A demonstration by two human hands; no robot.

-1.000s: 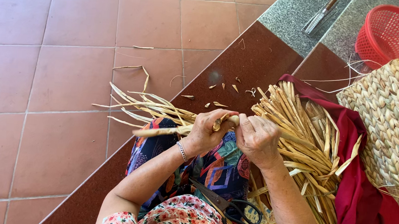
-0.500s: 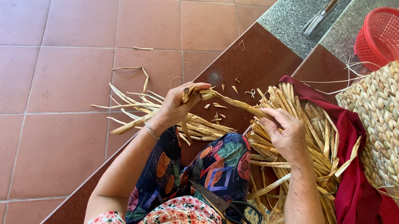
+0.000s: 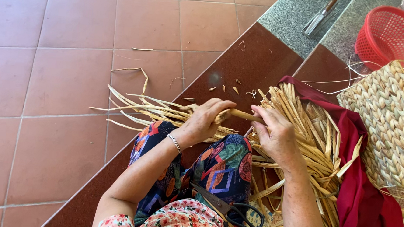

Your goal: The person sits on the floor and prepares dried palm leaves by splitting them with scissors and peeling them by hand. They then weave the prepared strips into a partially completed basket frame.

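Left hand (image 3: pixel 207 120) and right hand (image 3: pixel 275 132) both curl closed on 1 dried straw strand (image 3: pixel 241 115), held just left of the straw bundle (image 3: pixel 312 139); scissors (image 3: pixel 233 210) below the bundle, on the lap; woven basket (image 3: pixel 393 125) right of it.

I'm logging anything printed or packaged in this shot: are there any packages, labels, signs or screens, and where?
None in view: no package, label, sign or screen.
Nearest to containers, both unmarked:
Red plastic basket: top right on the step, round, mesh-walled.
Woven straw basket: right edge, tan, braided, beside a red cloth.
Left hand and right hand hold a dried straw strand, not packaging.
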